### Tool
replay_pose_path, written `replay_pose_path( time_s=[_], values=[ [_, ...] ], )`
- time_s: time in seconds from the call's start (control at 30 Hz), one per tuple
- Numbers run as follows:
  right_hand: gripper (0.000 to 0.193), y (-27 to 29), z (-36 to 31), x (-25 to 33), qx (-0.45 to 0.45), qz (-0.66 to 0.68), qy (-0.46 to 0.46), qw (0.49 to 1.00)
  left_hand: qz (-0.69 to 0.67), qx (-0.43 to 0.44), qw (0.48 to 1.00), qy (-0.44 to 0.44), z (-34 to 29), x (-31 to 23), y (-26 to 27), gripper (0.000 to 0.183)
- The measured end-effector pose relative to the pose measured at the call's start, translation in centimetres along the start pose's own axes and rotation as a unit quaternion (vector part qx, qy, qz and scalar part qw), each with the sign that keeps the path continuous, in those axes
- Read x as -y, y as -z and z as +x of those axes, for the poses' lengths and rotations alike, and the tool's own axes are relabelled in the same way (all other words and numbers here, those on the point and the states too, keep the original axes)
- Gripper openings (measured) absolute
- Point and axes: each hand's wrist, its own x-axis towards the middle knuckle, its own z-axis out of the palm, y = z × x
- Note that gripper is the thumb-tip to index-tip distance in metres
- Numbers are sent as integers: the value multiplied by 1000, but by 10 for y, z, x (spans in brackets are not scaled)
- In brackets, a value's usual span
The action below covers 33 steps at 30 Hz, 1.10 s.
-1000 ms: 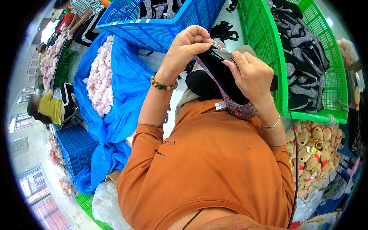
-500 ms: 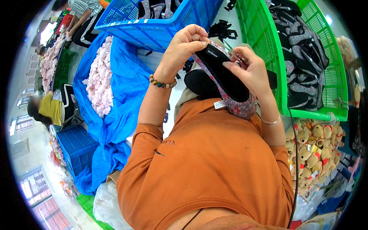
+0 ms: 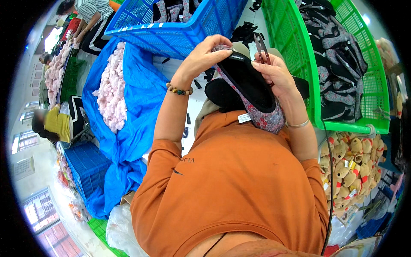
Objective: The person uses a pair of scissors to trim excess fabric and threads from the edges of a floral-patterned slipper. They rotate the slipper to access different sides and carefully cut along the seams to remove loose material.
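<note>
A slipper in grey-and-red floral fabric with a black lining hangs in front of me, its toe toward my body and a small white tag at its side. My left hand pinches its heel end, beside a black label sewn inside. My right hand is closed around dark thread snips, their blades pointing up and away from me. The right thumb tip is at the slipper's opening edge. Behind the slipper, a black flat piece lies over my lap, partly hidden.
A green crate of similar slippers stands at right, a blue crate ahead. Pink fluffy pieces lie on blue sheeting at left. Plush toys pile at right. Black scraps litter the floor. Two people sit at far left.
My right hand has drawn back from inside the slipper's opening to its edge, and the snips have turned upward. My left hand has come slightly nearer, still on the heel end.
</note>
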Motion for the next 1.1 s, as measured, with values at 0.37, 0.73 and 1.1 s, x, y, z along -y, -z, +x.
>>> replay_pose_path(
  time_s=[0.37, 0.73, 1.1],
  values=[
    [9, 13, -9, 22, -86, 21, 175, 981, -344, -294, 891, -43, 37, 39, 178, 24],
    [17, 32, -7, 8, -152, -37, 190, 969, -188, -201, 953, 126, 6, 75, 41, 15],
    [19, 70, -7, -25, -178, -272, 206, 923, 461, 137, 867, -128, -13, 50, -72, 54]
  ],
)
